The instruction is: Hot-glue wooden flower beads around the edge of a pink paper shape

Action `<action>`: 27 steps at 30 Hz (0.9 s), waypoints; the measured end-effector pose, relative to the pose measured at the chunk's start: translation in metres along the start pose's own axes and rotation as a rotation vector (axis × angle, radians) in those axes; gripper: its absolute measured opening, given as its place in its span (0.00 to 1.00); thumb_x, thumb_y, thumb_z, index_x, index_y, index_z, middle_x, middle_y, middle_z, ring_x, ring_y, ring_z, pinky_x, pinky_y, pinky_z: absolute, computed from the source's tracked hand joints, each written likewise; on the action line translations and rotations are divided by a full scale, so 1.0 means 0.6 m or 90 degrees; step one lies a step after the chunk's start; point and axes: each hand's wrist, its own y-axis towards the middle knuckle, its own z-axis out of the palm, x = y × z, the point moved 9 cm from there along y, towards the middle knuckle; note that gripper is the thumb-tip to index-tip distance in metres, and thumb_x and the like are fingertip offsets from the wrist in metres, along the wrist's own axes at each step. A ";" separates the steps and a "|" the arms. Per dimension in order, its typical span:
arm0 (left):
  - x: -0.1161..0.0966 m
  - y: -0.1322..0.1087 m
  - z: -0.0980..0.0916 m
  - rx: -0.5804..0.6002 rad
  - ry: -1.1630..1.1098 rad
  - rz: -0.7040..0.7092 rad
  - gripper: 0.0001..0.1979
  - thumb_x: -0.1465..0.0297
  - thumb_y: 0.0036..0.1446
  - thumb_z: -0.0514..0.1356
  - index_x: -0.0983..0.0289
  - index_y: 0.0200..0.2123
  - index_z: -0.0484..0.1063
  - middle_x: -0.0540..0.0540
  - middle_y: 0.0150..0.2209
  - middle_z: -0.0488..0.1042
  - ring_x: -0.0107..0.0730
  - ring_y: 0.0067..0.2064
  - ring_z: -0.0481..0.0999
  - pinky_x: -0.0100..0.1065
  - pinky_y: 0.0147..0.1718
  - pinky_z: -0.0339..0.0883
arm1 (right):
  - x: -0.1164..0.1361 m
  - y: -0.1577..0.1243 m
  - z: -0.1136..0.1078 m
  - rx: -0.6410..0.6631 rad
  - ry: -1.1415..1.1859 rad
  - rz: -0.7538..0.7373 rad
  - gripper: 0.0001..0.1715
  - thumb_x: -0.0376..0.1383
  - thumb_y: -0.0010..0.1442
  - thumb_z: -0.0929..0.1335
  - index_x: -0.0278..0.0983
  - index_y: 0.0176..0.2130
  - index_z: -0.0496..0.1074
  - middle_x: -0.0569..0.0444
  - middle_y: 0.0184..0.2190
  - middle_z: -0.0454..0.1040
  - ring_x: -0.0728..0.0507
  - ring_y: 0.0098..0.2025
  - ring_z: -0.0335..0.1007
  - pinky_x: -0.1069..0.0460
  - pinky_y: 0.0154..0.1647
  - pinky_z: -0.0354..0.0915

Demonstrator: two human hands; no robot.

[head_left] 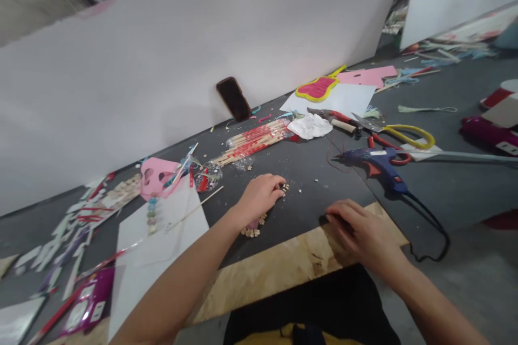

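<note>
My left hand reaches onto the dark tabletop. Its thumb and fingertips curl round a few small beige wooden pieces; the exact grip is partly hidden. Beneath its wrist lies a cluster of similar wooden bits with something purplish among them, mostly covered by the hand. Loosely bent, my right hand rests at the table's front edge, with nothing visible in it. A blue hot glue gun with a red trigger lies beyond it.
Bundled wooden sticks in red-printed wrap lie behind my left hand. A phone leans on the white partition. Yellow-handled scissors and red-handled pliers lie back right. White paper and a pink mask-like cutout are left.
</note>
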 end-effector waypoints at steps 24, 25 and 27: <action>0.000 0.002 0.002 0.039 -0.007 -0.008 0.06 0.69 0.54 0.62 0.61 0.36 0.74 0.52 0.36 0.74 0.34 0.38 0.73 0.33 0.37 0.65 | 0.005 0.000 0.006 0.024 -0.048 -0.028 0.10 0.33 0.64 0.60 0.38 0.38 0.69 0.51 0.34 0.74 0.47 0.34 0.72 0.53 0.33 0.68; 0.000 0.002 0.003 0.040 -0.008 -0.008 0.05 0.69 0.54 0.62 0.61 0.36 0.74 0.52 0.36 0.74 0.34 0.38 0.73 0.32 0.37 0.65 | 0.005 0.000 0.006 0.022 -0.049 -0.028 0.10 0.33 0.64 0.60 0.38 0.38 0.69 0.51 0.34 0.74 0.47 0.34 0.72 0.53 0.32 0.68; -0.001 0.002 0.003 0.043 -0.011 -0.009 0.05 0.69 0.54 0.61 0.61 0.35 0.74 0.51 0.35 0.74 0.33 0.38 0.73 0.32 0.37 0.65 | 0.005 0.001 0.006 0.021 -0.046 -0.028 0.10 0.32 0.64 0.60 0.38 0.38 0.69 0.51 0.34 0.74 0.47 0.34 0.72 0.53 0.32 0.67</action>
